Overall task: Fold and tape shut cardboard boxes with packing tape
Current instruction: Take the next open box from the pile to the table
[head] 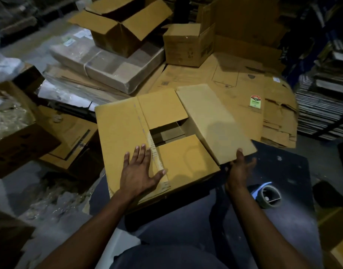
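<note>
A brown cardboard box (120, 136) stands on a dark surface in front of me. Its left flap lies flat, and my left hand (139, 171) presses on it with straight, spread fingers. The two short flaps are folded in, leaving a dark gap (166, 133) in the middle. The right flap (213, 121) is still raised and tilted outward. My right hand (239, 169) holds its near corner from below, thumb on the edge. A roll of packing tape (269, 197) lies on the dark surface to the right of the box.
Flattened cartons (244, 84) lie behind the box. An open box (120, 30) sits on a wrapped bundle (108, 68) at the back left, and a closed small box (186, 45) stands at the back. More boxes (21, 136) and plastic wrap crowd the left. Stacked material (322, 113) fills the right.
</note>
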The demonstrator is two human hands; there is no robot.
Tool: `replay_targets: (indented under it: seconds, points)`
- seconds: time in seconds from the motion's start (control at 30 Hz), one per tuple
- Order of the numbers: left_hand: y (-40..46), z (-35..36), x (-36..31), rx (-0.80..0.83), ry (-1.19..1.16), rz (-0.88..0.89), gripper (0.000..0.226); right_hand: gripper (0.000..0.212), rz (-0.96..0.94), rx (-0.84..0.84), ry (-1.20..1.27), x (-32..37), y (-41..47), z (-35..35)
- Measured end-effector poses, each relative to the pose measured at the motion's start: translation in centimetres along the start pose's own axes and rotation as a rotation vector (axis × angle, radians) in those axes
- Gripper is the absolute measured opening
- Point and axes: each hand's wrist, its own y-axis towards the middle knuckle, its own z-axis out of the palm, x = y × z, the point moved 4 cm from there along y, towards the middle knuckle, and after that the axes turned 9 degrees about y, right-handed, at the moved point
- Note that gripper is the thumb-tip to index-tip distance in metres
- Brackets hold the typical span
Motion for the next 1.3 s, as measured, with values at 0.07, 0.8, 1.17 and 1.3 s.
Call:
replay_targets:
  seconds: [0.07, 0.8, 1.17, 1.3]
  points:
    - [0.1, 0.1, -0.4, -0.003, -0.001, -0.001, 0.119, 0.076, -0.069, 0.042, 0.002, 0.6, -0.2, -0.4]
    - [1.4, -0.4, -4.0, 0.027, -0.25, -0.1, 0.123, 0.05, -0.993, 0.678, -1.634, -5.2, -10.5, -3.7]
    - [7.6, -1.9, -3.0, 0.022, -0.064, 0.107, 0.13, 0.058, -0.765, 0.761, -1.387, 1.3, -3.8, 2.1]
    - [1.6, -1.3, -5.4, 0.078, -0.12, -0.256, 0.126, 0.078, -0.705, 0.861, -1.669, -1.4, 0.7, 4.8]
